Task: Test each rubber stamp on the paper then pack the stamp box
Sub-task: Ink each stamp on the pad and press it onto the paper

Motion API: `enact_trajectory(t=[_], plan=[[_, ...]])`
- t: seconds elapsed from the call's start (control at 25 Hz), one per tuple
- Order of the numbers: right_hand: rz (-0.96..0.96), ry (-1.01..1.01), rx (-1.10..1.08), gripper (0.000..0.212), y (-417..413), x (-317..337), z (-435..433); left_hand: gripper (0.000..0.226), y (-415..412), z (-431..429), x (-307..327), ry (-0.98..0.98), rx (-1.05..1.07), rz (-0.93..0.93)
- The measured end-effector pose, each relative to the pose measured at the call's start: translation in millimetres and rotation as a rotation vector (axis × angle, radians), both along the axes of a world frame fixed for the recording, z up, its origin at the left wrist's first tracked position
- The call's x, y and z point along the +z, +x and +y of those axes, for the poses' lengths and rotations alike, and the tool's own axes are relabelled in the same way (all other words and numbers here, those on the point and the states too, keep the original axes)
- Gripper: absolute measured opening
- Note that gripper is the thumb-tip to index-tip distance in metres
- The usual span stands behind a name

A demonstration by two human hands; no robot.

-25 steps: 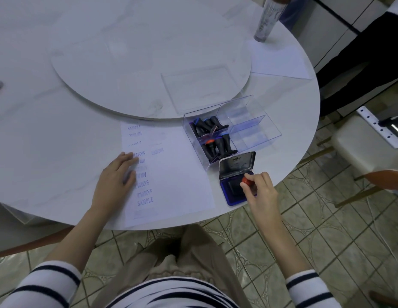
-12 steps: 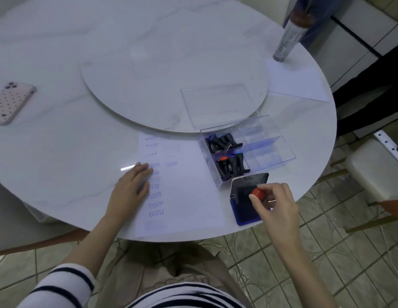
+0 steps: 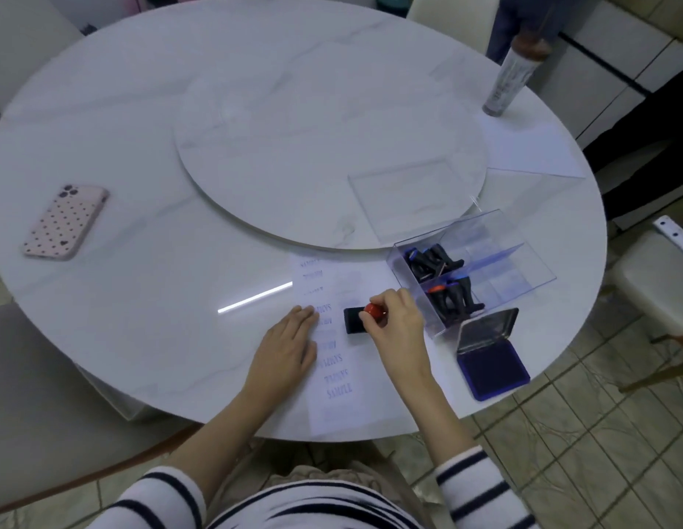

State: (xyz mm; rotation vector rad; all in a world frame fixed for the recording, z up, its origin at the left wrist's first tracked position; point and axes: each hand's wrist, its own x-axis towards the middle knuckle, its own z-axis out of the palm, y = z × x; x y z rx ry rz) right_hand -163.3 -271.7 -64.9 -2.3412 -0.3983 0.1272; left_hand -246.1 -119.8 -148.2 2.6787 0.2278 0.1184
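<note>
There is only one view here — a wide-angle camera worn on the person's head, looking forward and steeply down. It sits right above the near edge of the round table (image 3: 103,127), so the striped sleeves and lap fill the bottom of the frame and both forearms reach up from it. The left hand (image 3: 284,343) and right hand (image 3: 395,320) lie close below the lens, near the middle. The far rim of the table curves along the top — the wide lens bends it — and tiled floor (image 3: 584,444) shows at lower right.
</note>
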Motion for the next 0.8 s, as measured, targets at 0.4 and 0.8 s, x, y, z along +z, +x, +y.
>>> enact_trajectory(t=[0.4,0.8], plan=[[-0.003,-0.099,0.01,0.01,-1.9,-12.4,10.3,0.051,-2.4,18.3,-4.3,-0.021,-0.07,0.013],[-0.004,-0.147,0.078,0.011,6.1,-16.4,6.9,0.053,-1.6,18.6,-7.7,0.005,-0.06,-0.026]])
